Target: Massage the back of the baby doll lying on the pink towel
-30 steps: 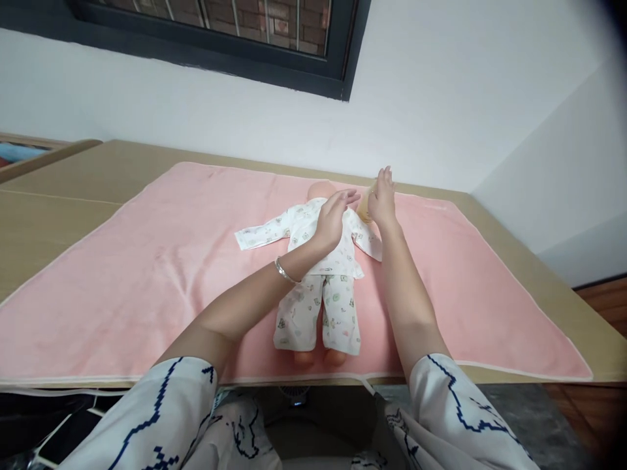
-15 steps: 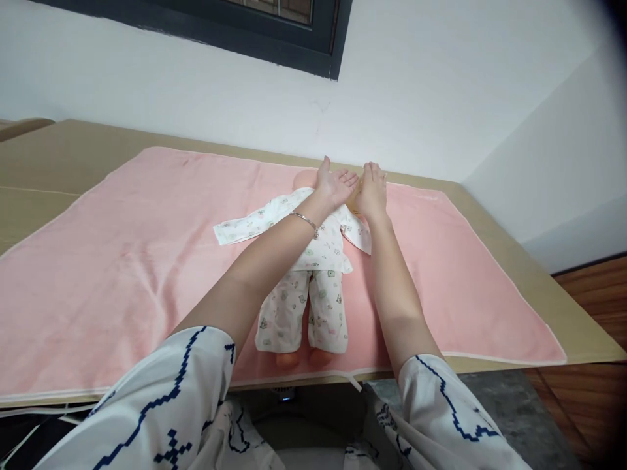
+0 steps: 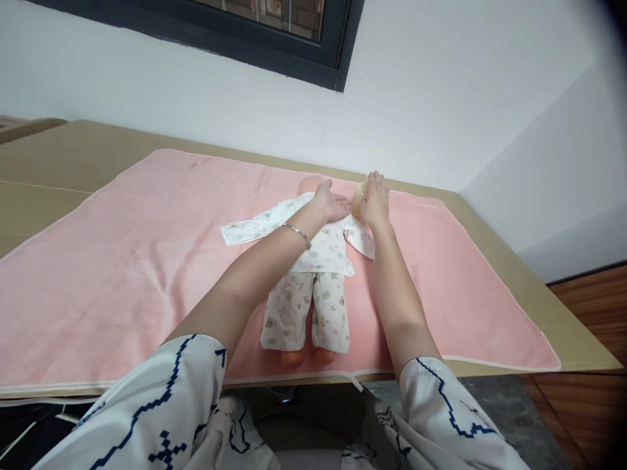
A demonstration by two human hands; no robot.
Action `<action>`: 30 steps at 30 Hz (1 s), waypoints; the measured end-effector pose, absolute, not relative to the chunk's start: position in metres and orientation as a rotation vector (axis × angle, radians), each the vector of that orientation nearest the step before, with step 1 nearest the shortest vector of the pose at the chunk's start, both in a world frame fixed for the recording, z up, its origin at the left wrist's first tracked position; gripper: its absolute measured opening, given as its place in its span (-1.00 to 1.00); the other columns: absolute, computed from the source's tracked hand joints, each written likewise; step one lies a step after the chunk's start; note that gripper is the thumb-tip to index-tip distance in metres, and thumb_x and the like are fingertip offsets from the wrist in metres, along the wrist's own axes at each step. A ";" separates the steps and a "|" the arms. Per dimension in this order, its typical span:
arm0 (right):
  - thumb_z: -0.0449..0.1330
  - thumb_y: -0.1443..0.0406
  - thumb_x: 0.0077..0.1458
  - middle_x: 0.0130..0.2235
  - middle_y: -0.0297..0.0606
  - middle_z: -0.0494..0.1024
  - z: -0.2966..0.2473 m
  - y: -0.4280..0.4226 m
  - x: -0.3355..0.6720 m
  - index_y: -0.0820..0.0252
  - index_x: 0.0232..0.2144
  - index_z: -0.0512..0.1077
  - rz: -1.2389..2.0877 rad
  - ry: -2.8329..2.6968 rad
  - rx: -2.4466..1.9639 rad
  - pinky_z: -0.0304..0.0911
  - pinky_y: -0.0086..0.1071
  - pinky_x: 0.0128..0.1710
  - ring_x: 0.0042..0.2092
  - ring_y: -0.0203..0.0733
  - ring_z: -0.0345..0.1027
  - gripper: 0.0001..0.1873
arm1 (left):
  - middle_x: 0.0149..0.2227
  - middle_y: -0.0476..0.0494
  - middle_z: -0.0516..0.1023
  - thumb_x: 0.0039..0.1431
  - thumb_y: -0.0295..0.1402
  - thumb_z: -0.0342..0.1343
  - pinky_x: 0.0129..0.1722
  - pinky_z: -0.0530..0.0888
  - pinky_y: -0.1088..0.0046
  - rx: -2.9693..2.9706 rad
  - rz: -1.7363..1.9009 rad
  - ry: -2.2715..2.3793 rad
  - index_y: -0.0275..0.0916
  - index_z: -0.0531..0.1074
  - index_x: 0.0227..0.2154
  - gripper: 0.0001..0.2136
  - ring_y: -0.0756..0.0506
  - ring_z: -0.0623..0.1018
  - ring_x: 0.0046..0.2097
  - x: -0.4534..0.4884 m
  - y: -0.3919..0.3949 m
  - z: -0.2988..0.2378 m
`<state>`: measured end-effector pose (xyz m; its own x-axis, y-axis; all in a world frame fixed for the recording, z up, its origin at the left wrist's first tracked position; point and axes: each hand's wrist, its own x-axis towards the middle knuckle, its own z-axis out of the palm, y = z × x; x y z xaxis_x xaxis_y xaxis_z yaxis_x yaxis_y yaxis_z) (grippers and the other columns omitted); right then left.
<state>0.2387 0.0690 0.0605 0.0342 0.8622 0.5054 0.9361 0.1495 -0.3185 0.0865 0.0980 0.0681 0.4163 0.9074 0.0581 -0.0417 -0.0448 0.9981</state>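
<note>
A baby doll [image 3: 313, 287] in white printed pyjamas lies face down on a pink blanket [image 3: 147, 261], feet toward me. My left hand [image 3: 329, 202], with a bracelet on the wrist, rests flat on the doll's upper back near the head, fingers stretched out. My right hand [image 3: 375, 199] lies beside it with fingers extended, covering a small yellowish object [image 3: 357, 199] that I cannot make out. The doll's head [image 3: 308, 185] shows partly past my left hand.
The blanket covers most of a tan wooden table [image 3: 59, 163] set against a white wall. A dark-framed window [image 3: 313, 52] sits above. The table's near edge is at my lap; wooden flooring [image 3: 588, 313] shows at the right.
My left hand has moved from the doll's middle back up to the shoulders and settled flat. My right hand has come down onto the yellowish object beside the head.
</note>
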 end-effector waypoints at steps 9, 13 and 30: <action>-0.17 0.21 0.29 0.39 -0.02 0.09 0.079 0.022 0.159 0.27 0.31 0.10 0.152 -1.835 -1.560 -0.21 0.12 0.41 0.44 0.00 -0.15 -0.40 | -0.04 -0.37 0.61 0.31 0.03 -0.61 0.19 0.46 0.10 1.463 0.942 0.793 -0.26 0.46 0.03 -0.23 -0.26 0.46 0.23 0.013 0.030 0.074; -0.33 0.05 0.36 0.44 -0.13 -0.06 0.096 -0.023 0.114 0.27 0.35 0.03 0.101 -1.924 -1.441 -0.39 0.02 0.45 0.47 0.00 -0.38 -0.33 | 0.08 -0.27 0.51 0.36 0.06 -0.60 0.20 0.41 -0.01 1.763 1.163 0.829 -0.28 0.35 0.11 -0.27 -0.33 0.24 0.36 -0.008 0.020 0.082; -0.29 -0.20 0.24 0.45 -0.63 -0.22 0.097 -0.112 0.073 -0.16 0.40 -0.29 0.614 -1.868 -0.636 -0.32 -0.11 0.48 0.47 -0.12 -0.52 -0.22 | 0.46 0.02 -0.09 0.38 -0.12 -0.29 0.42 0.03 0.46 1.350 1.585 0.754 -0.15 -0.01 0.31 -0.50 0.00 -0.06 0.46 0.005 -0.090 0.127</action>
